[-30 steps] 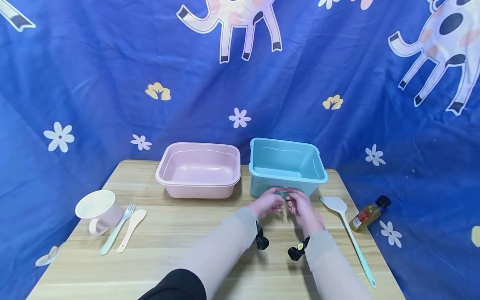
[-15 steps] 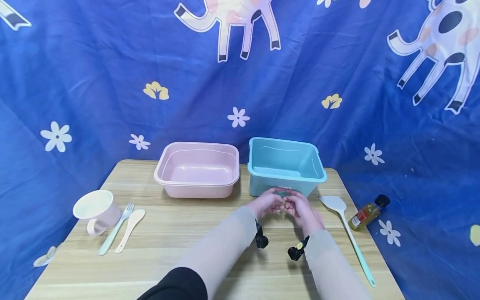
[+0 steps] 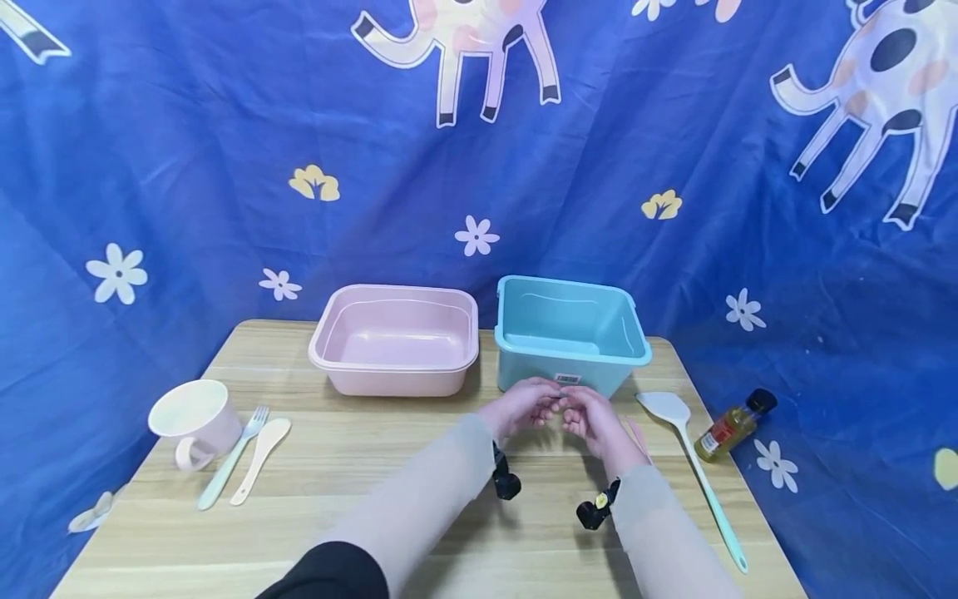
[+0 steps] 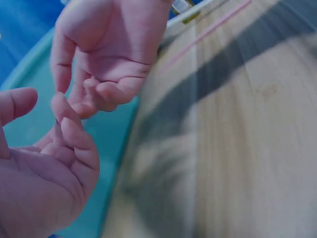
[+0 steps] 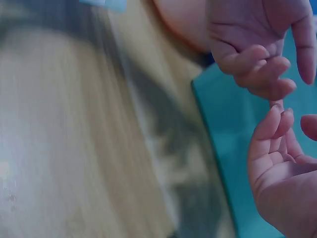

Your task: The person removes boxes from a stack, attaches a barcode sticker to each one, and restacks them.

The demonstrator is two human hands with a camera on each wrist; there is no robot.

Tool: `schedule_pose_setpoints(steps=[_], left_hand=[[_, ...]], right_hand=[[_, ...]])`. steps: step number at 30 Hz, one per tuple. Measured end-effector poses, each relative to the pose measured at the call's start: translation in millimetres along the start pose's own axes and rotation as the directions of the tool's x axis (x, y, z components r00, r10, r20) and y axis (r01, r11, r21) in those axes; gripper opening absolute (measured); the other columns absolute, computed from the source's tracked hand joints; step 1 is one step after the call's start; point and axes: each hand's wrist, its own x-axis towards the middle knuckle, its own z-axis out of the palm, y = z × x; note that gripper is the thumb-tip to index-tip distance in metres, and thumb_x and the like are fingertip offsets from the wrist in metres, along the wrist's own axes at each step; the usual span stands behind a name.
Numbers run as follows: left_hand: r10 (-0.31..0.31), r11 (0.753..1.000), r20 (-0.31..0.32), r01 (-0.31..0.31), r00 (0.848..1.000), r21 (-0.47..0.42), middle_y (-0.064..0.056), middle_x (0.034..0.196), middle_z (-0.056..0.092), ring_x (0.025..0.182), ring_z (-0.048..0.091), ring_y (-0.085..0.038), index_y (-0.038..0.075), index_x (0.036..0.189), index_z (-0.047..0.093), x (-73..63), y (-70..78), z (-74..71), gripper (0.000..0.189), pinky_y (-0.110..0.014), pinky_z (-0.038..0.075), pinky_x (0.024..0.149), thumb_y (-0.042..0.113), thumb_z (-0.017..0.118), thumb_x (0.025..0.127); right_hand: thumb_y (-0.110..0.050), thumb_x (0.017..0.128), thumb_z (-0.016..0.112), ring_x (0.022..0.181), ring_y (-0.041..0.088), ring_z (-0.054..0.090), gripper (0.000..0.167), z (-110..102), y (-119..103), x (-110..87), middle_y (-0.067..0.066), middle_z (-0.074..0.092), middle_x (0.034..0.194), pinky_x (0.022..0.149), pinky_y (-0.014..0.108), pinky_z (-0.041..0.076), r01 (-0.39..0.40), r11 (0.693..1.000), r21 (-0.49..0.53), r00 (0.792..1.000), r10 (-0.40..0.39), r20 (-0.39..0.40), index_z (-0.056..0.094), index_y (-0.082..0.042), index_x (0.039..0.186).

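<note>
My left hand (image 3: 524,403) and right hand (image 3: 596,416) are in front of the teal bin (image 3: 572,358), palms turned towards each other. The fingers of both are loosely bent, and nothing is visible in either. In the left wrist view, the fingertips of the left hand (image 4: 44,183) meet or nearly meet those of the right hand (image 4: 116,49); whether they touch is hard to tell. The right wrist view has both palms bare, the right hand (image 5: 287,183) below the left hand (image 5: 252,34). A thin pink stick (image 3: 639,437) lies beside the right wrist, partly covered.
Left of the bin stands a pink basin (image 3: 397,378). A white mug (image 3: 198,420), a fork (image 3: 234,457) and a spoon (image 3: 260,460) occupy the table's left side. A spatula (image 3: 699,466) and a black-capped bottle (image 3: 737,426) are at the right edge. Blue cloth (image 3: 404,225) hangs behind.
The left hand and forearm have shifted slightly left and the hands have lowered a little. A label on the bin's front, covered before, now shows above the fingers. Other objects stay put.
</note>
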Motion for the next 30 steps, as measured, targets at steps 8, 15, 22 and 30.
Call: schedule_pose_setpoints(steps=[8, 15, 22, 30], left_hand=[[-0.008, 0.969, -0.029, 0.015, 1.000, 0.247, -0.007, 0.085, 0.064, 0.064, 0.058, -0.012, 0.001, 0.119, 0.060, -56.1, 27.0, -42.0, 0.030, -0.025, 0.048, 0.060, 0.020, 0.058, 0.097], [0.019, 0.899, -0.230, 0.085, 0.973, 0.430, -0.015, 0.083, 0.066, 0.068, 0.063, -0.022, -0.003, 0.096, 0.065, -99.9, 3.9, -82.6, 0.016, -0.038, 0.056, 0.069, 0.012, 0.062, 0.091], [0.041, 0.891, -0.392, 0.145, 0.919, 0.431, -0.012, 0.073, 0.063, 0.059, 0.059, -0.019, 0.000, 0.083, 0.062, -128.5, -40.4, -108.5, 0.006, -0.034, 0.055, 0.059, 0.004, 0.066, 0.085], [-0.022, 0.946, -0.412, 0.152, 0.911, 0.286, -0.019, 0.078, 0.068, 0.059, 0.068, -0.021, -0.007, 0.093, 0.063, -143.1, -60.8, -109.2, 0.011, -0.031, 0.055, 0.053, 0.003, 0.062, 0.088]], right_hand=[[-0.015, 0.099, 0.054, 0.063, 0.011, 0.056, 0.022, 49.7, -6.2, -15.7, 0.008, 0.063, 0.088, 0.059, 0.024, 0.051, 0.023, 0.983, -0.184, 0.989, 0.004, 0.145, 0.059, 0.003, 0.112], [-0.010, 0.097, 0.058, 0.070, 0.017, 0.064, 0.029, 91.6, 29.9, -20.7, 0.023, 0.065, 0.098, 0.064, 0.029, 0.057, -0.043, 0.920, -0.389, 0.982, 0.111, 0.152, 0.056, 0.011, 0.116], [-0.004, 0.097, 0.056, 0.066, 0.015, 0.064, 0.024, 114.4, 69.4, -30.4, 0.019, 0.067, 0.089, 0.063, 0.030, 0.058, -0.081, 0.926, -0.368, 0.967, 0.163, 0.197, 0.055, 0.015, 0.112], [-0.001, 0.095, 0.054, 0.069, 0.015, 0.067, 0.016, 138.9, 96.0, -38.4, 0.015, 0.067, 0.089, 0.067, 0.032, 0.058, -0.102, 0.935, -0.338, 0.964, 0.177, 0.199, 0.058, 0.010, 0.106]])
